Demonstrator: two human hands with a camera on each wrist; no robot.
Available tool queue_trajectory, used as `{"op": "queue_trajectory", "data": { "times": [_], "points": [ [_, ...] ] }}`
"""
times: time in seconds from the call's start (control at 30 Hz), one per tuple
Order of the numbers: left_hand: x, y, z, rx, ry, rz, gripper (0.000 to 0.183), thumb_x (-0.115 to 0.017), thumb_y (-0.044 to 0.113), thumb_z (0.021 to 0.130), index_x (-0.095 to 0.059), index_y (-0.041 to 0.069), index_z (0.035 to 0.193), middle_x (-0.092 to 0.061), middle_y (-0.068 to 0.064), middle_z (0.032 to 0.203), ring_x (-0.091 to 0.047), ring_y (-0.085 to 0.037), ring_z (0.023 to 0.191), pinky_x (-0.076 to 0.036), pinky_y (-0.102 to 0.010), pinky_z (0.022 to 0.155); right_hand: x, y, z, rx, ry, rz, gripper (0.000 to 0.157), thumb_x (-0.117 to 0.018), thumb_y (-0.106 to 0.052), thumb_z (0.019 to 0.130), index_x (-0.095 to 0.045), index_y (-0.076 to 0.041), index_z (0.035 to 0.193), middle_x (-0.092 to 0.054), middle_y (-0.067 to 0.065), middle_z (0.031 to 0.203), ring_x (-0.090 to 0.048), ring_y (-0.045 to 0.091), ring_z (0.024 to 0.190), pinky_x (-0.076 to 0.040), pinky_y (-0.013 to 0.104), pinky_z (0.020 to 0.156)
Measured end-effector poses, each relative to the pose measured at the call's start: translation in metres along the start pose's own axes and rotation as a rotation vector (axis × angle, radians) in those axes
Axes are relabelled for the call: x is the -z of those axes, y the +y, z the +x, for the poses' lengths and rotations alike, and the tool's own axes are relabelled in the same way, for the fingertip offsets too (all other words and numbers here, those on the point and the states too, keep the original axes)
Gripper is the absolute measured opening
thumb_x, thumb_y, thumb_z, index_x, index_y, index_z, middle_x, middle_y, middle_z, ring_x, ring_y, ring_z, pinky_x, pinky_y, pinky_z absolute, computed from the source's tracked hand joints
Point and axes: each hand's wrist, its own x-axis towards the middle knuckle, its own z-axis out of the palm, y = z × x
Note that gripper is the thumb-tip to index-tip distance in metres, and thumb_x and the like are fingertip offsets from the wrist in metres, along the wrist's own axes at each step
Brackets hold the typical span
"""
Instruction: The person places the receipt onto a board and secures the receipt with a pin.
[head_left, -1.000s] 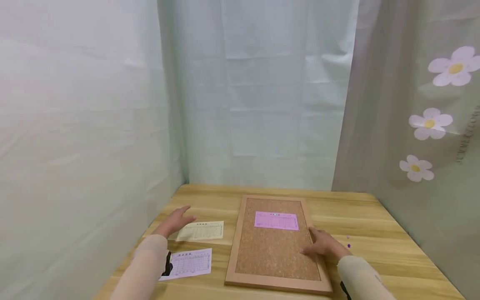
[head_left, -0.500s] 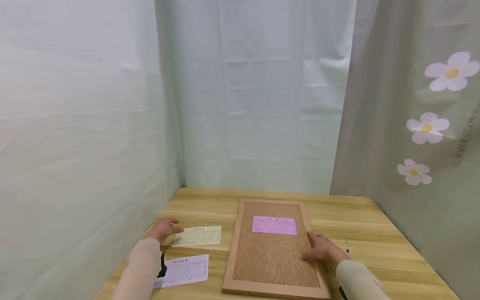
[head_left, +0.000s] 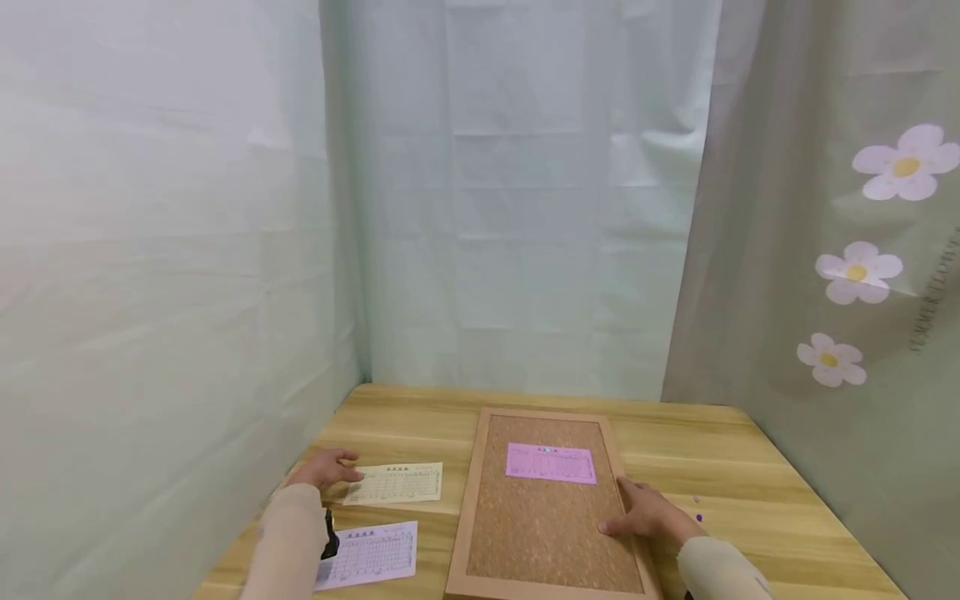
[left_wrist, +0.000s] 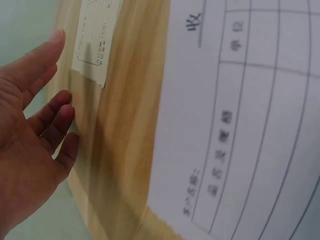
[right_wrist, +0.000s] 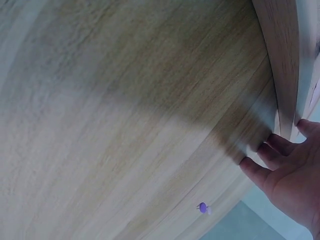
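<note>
A wood-framed corkboard (head_left: 551, 533) lies flat on the table with a pink printed slip (head_left: 551, 463) on its upper part. A small pale dot, like a pin head (head_left: 547, 449), shows at the slip's top. My right hand (head_left: 647, 510) holds the board's right frame edge, thumb over the cork side and the other fingers along the outside. My left hand (head_left: 324, 471) is at the left end of a yellow printed slip (head_left: 393, 483), thumb by its edge. In the left wrist view its fingers (left_wrist: 55, 112) are spread and loosely bent, with nothing held.
A pale purple printed slip (head_left: 367, 557) lies nearer, beside the left forearm. Two small push pins, one a dark purple push pin (head_left: 699, 517), lie on the wooden table (head_left: 757, 467) right of the board. Light curtains (head_left: 525, 208) enclose the table's back and sides.
My left hand has drawn back to the left and down, from over the yellow slip to its left end. The right hand stays on the board's edge. The head view has tilted slightly up.
</note>
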Motion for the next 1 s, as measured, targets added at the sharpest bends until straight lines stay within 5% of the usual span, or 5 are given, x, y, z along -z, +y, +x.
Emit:
{"op": "queue_trajectory", "data": {
  "times": [0.4, 0.8, 1.0],
  "points": [
    [-0.009, -0.004, 0.010, -0.031, 0.063, 0.001, 0.051, -0.078, 0.008, 0.084, -0.056, -0.013, 0.125, -0.057, -0.031, 0.123, -0.054, -0.044, 0.112, -0.045, -0.054, 0.094, 0.003, 0.011, -0.006, 0.043, 0.006, 0.015, 0.102, -0.084, -0.041, 0.077, -0.032, 0.011, 0.147, -0.047, 0.038, 0.131, -0.045, 0.052, 0.122, -0.035, 0.065, 0.101],
    [-0.013, -0.015, 0.010, 0.057, 0.091, -0.019, 0.052, -0.082, 0.012, 0.081, -0.060, -0.009, 0.122, -0.057, -0.030, 0.125, -0.053, -0.045, 0.113, -0.041, -0.058, 0.097, -0.003, 0.005, 0.000, -0.010, 0.002, 0.042, 0.102, -0.086, -0.040, 0.075, -0.034, 0.007, 0.148, -0.045, 0.037, 0.134, -0.046, 0.051, 0.122, -0.034, 0.065, 0.102],
    [-0.015, -0.018, 0.012, 0.045, 0.106, -0.014, 0.047, -0.082, 0.009, 0.080, -0.061, -0.009, 0.118, -0.057, -0.031, 0.122, -0.054, -0.043, 0.109, -0.042, -0.057, 0.095, -0.001, 0.001, 0.000, -0.017, 0.008, 0.041, 0.102, -0.087, -0.040, 0.074, -0.034, 0.006, 0.149, -0.043, 0.038, 0.136, -0.043, 0.054, 0.125, -0.032, 0.067, 0.103]
  ]
}}
